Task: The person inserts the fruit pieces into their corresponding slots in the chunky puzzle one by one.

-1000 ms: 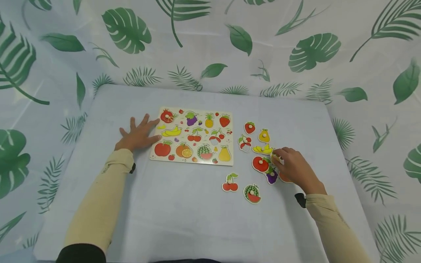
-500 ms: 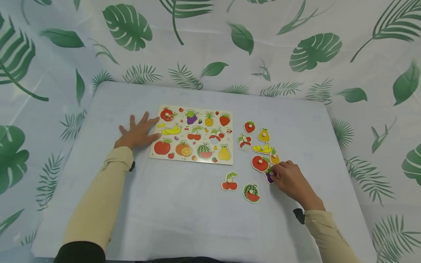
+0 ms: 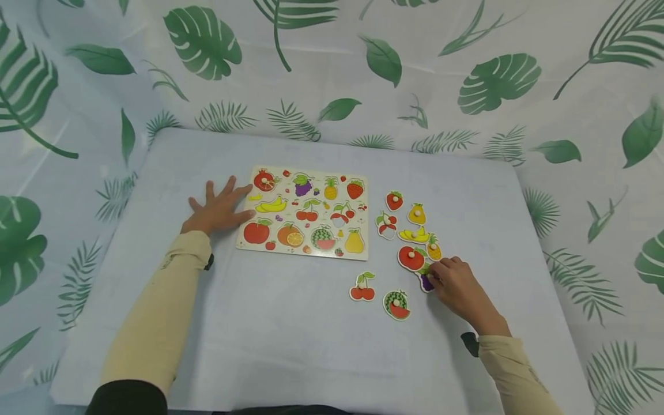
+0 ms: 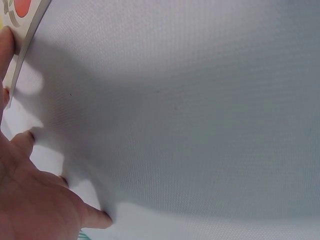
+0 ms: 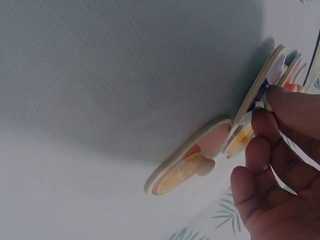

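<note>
My right hand (image 3: 460, 289) pinches the round knob of a purple grape puzzle piece (image 3: 426, 282) between thumb and forefinger. In the right wrist view the grape piece (image 5: 260, 85) stands edge-on at the fingertips, and an orange puzzle piece (image 5: 175, 177) with a wooden knob lies beside it. The hand hides that orange piece in the head view. My left hand (image 3: 220, 208) lies with spread fingers at the left edge of the fruit puzzle board (image 3: 278, 230), thumb and forefinger on its rim. The left wrist view shows the board's corner (image 4: 17, 55).
Around the grape piece lie a red apple-like piece (image 3: 410, 259), a pineapple piece (image 3: 434, 249) and a banana piece (image 3: 413, 234). Farther back are pear (image 3: 417, 215) and strawberry pieces (image 3: 394, 201). Cherry (image 3: 362, 293) and watermelon pieces (image 3: 397, 310) lie nearer the person.
My right hand has moved from the pineapple piece toward the person and taken the grape piece's knob. The pineapple piece is now uncovered. My left hand stays at the board.
</note>
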`<control>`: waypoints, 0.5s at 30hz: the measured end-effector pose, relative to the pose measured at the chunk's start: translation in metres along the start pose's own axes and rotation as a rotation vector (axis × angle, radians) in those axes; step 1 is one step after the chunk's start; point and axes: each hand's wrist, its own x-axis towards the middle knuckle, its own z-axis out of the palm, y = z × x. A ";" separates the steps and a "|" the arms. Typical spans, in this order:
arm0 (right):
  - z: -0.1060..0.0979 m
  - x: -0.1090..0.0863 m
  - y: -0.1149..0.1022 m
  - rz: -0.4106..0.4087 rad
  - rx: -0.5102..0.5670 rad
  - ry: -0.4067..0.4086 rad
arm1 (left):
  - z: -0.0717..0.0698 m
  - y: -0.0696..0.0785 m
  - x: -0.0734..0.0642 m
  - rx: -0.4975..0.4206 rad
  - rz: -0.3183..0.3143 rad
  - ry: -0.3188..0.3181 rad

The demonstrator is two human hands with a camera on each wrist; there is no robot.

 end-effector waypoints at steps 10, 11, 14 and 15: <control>-0.006 -0.013 0.001 0.010 0.006 0.005 | -0.001 -0.002 0.000 -0.005 0.006 0.000; -0.006 -0.015 0.002 0.004 0.010 0.012 | -0.001 -0.002 0.000 -0.005 0.006 0.001; -0.007 -0.018 0.002 -0.009 0.019 0.028 | 0.000 -0.002 0.001 -0.005 0.006 0.001; -0.008 -0.018 0.002 -0.012 0.020 0.032 | 0.000 -0.002 0.001 -0.008 0.009 0.001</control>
